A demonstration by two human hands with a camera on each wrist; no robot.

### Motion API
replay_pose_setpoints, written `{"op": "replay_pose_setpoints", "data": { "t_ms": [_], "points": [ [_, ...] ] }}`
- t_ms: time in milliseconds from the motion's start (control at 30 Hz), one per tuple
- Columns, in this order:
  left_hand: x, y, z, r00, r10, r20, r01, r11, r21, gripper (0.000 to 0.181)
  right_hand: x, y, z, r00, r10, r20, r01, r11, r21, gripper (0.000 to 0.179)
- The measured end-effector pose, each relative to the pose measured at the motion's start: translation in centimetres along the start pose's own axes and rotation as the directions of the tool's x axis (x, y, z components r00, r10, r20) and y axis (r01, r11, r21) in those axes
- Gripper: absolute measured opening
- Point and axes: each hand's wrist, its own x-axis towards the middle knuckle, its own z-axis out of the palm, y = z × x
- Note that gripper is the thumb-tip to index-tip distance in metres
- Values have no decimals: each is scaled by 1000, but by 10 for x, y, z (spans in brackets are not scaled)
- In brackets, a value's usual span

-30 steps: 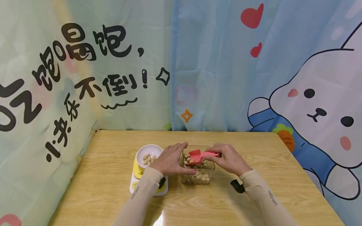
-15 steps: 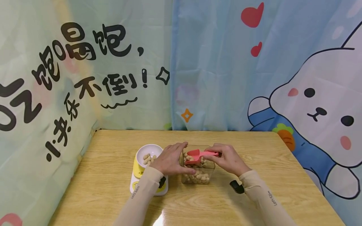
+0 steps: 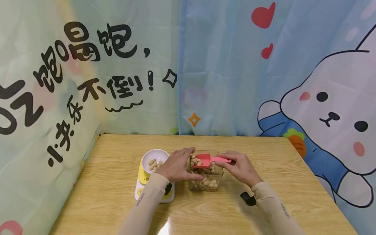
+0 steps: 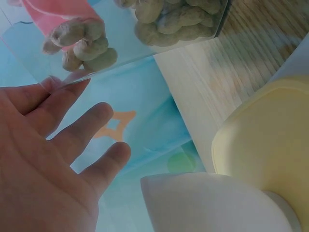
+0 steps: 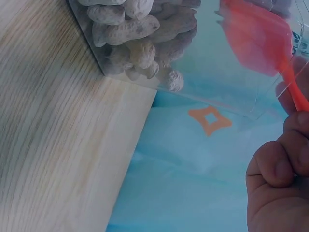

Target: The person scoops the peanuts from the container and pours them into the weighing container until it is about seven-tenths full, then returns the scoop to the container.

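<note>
A clear square container (image 3: 218, 184) holds unshelled peanuts (image 3: 207, 183). My right hand (image 3: 239, 166) grips the handle of a red scoop (image 3: 207, 160) from the right. The scoop lies nearly level at the container's mouth, with peanuts at its blade. In the right wrist view the red scoop (image 5: 258, 38) shows through the clear wall. My left hand (image 3: 175, 166) rests along the container's left side, thumb across the front and fingers reaching the back corner. Its fingers (image 4: 79, 133) look straight and spread in the left wrist view, the upper ones touching the wall.
Left of the container stands a yellow-and-white kitchen scale (image 3: 144, 178), partly hidden by the left sleeve. A white bowl (image 3: 147, 156) with several peanuts sits on it. The wooden table (image 3: 117, 163) meets printed curtains (image 3: 217, 81) at the back.
The scoop has tipped from slanting downward to nearly level, and peanuts now show in it. My right hand has shifted slightly right; the left hand stays put.
</note>
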Motion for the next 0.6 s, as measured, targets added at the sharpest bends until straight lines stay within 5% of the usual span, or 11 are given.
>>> {"op": "replay_pose_setpoints", "data": {
  "t_ms": [600],
  "points": [
    [-1, 1, -1, 1000, -5, -1, 5, 1000, -10, 114, 0, 0, 6, 998, 47, 43, -51, 995, 90, 22]
  ]
}}
